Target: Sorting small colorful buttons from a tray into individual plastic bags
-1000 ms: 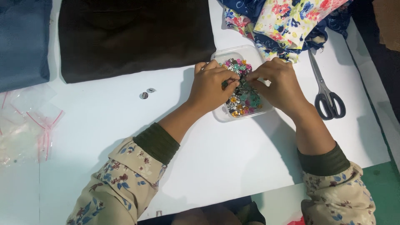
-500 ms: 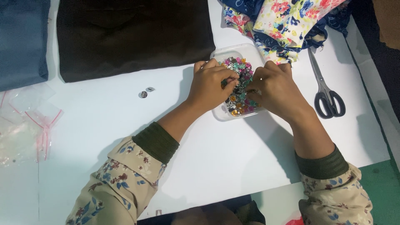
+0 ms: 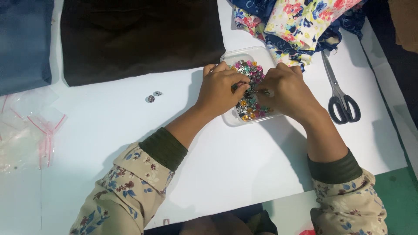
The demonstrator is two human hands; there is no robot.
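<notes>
- Snap buttons point(image 3: 251, 93), a heap of small shiny coloured and silver pieces, fill a clear plastic tray point(image 3: 244, 56) at the far middle of the white table point(image 3: 244, 165).
- I see my left hand point(image 3: 220, 89) and right hand point(image 3: 285, 91) both over the tray, fingertips pinched together above the heap; I cannot tell what they grip.
- I judge the sorting barely begun: only two silver snaps point(image 3: 153, 96) lie out, left of the tray.
- Steel scissors point(image 3: 342, 98) with black handles lie right.
- Soft floral fabric point(image 3: 300, 21) is bunched far right; dark brown cloth point(image 3: 139, 37) and blue denim point(image 3: 24, 43) lie flat far left.
- Crinkled clear zip bags point(image 3: 30, 135) sit left.
</notes>
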